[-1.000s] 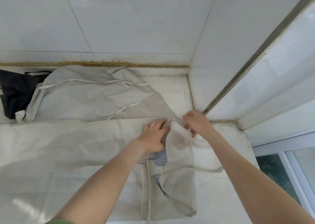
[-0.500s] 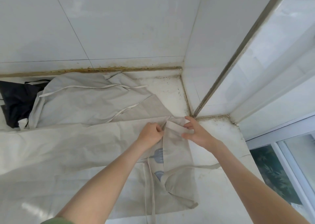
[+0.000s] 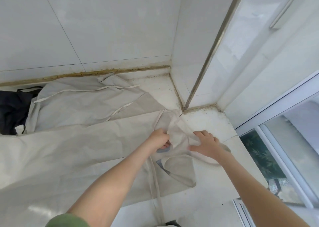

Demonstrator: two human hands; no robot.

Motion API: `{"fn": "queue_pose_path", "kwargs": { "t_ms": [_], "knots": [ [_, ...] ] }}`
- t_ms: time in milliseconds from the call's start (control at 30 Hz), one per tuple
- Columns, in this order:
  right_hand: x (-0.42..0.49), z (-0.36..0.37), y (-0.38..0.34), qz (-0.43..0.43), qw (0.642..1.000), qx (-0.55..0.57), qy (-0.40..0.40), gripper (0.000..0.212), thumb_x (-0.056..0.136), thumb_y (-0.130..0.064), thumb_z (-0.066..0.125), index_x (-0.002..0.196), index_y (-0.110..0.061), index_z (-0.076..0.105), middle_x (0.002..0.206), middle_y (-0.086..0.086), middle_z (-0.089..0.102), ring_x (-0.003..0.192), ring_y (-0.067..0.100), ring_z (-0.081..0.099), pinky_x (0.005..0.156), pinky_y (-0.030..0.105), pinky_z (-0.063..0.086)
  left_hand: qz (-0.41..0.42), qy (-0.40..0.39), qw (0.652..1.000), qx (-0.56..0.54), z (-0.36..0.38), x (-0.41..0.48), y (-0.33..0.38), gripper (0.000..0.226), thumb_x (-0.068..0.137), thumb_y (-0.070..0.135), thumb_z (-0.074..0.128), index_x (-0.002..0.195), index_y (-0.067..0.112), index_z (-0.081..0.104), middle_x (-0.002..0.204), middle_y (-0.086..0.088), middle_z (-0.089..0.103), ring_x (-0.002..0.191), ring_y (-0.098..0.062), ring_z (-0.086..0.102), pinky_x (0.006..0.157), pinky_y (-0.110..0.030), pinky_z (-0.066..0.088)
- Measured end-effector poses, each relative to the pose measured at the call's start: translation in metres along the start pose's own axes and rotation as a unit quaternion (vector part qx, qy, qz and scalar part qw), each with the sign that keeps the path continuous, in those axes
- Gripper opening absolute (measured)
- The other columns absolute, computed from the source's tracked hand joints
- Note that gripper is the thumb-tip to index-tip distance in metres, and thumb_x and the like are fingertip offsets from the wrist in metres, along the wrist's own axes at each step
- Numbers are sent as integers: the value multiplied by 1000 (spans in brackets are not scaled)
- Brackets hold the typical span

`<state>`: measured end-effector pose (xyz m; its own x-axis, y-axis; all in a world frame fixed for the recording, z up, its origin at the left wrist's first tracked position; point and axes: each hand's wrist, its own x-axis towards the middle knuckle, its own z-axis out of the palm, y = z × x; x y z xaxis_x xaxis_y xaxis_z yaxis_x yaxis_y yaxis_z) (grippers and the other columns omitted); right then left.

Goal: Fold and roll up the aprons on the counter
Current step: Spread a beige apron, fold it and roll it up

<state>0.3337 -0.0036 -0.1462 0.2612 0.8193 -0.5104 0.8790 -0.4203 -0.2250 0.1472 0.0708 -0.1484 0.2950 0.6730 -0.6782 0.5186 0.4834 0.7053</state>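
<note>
**A:** Where's the apron being worked on?

**B:** The beige apron [image 3: 69, 150] lies spread across the near part of the counter [image 3: 208, 123], running from the left edge to the right end near the corner. Its right end is bunched into a creased, raised flap between the two hands.

**A:** How are the hands on it?

**B:** The left hand [image 3: 159, 138] is curled tight, gripping the left edge of that flap. The right hand [image 3: 206, 144] is spread wide, its fingers straight and pressed flat on the cloth just right of the flap, with the thumb pointing left.

**A:** Any ties showing?

**B:** A long strap [image 3: 156, 183] runs from under the left forearm toward the near edge of the counter. Another loops on the counter under the right wrist.

**A:** And farther out?

**B:** A second apron [image 3: 82, 106] of the same pale colour lies rumpled behind the first, against the tiled wall [image 3: 103, 28], with its thin ties trailing over it. At the far left a dark cloth [image 3: 12, 109] sits touching it. A window [image 3: 284, 149] is on the right beyond the end of the counter, and a green sleeve [image 3: 67, 220] shows on the left arm at the near edge.
</note>
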Motion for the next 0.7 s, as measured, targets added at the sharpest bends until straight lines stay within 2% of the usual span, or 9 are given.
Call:
{"fn": "queue_pose_path", "kwargs": {
  "t_ms": [67, 200, 300, 367, 467, 500, 567, 633, 700],
  "knots": [
    [-10, 2, 13, -8, 999, -8, -53, 85, 76, -65, 62, 146, -37, 24, 152, -6, 21, 142, 19, 16, 114, 40, 10, -1, 32, 999, -37, 0, -6, 1, 13, 92, 8, 41, 98, 2, 50, 82, -16, 62, 67, -26, 65, 62, -37, 58],
    [-28, 14, 26, -8, 995, -67, -78, 100, 66, -57, 73, 146, -42, 15, 155, -4, 10, 144, 23, 10, 114, 43, 7, 3, 114, 993, 19, -9, -12, -3, 38, 95, 14, 42, 129, -2, 34, 117, -21, 56, 94, -37, 65, 54, -44, 57],
    [-36, 19, 25, -2, 995, -90, -35, 88, 70, -44, 74, 141, -32, 24, 139, 0, 28, 131, 25, 28, 105, 40, 26, -20, 110, 994, -1, -11, -18, -7, 40, 97, 16, 40, 131, -2, 27, 92, -18, 63, 65, -27, 65, 44, -34, 54],
    [-38, 23, 23, 19, 997, -74, -14, 62, 78, -33, 70, 128, -22, 34, 122, 2, 41, 119, 25, 41, 94, 37, 35, -23, 96, 995, 15, -11, -20, -15, 41, 97, 24, 44, 127, 1, 28, 81, -10, 62, 56, -20, 62, 45, -28, 53],
    [-39, 26, 22, 65, 996, 43, -45, 15, 91, -13, 48, 103, -11, 39, 91, 7, 54, 85, 26, 58, 67, 30, 42, 11, 88, 992, 89, -13, -21, -29, 46, 93, 32, 53, 123, 4, 34, 97, -9, 61, 81, -25, 65, 66, -30, 53],
    [-40, 26, 21, 82, 992, 80, -58, 8, 92, -10, 40, 100, -8, 42, 81, 8, 56, 70, 25, 60, 58, 28, 43, 24, 94, 988, 120, -14, -23, -34, 45, 92, 34, 55, 122, 6, 36, 102, -8, 60, 90, -26, 62, 72, -30, 48],
    [-43, 19, 13, 105, 975, 172, -90, 14, 93, -9, 36, 99, -5, 47, 71, 9, 60, 50, 24, 59, 50, 26, 46, 42, 86, 985, 140, -17, -26, -37, 40, 90, 34, 58, 120, 13, 42, 107, -5, 59, 98, -24, 59, 76, -29, 42],
    [-49, 6, -6, 95, 948, 283, -108, 13, 93, -10, 41, 99, -4, 51, 68, 11, 63, 44, 24, 58, 50, 28, 47, 60, 17, 994, 93, -22, -31, -37, 40, 88, 24, 60, 126, 19, 49, 116, -4, 60, 105, -21, 60, 88, -30, 46],
    [-58, -11, -34, 48, 914, 384, -118, 13, 93, -11, 46, 99, -3, 53, 68, 13, 63, 44, 25, 57, 48, 28, 46, 100, -84, 990, 53, -29, -41, -34, 62, 86, 9, 61, 141, 26, 39, 131, -3, 48, 116, -20, 54, 100, -31, 44]
  ]
}}
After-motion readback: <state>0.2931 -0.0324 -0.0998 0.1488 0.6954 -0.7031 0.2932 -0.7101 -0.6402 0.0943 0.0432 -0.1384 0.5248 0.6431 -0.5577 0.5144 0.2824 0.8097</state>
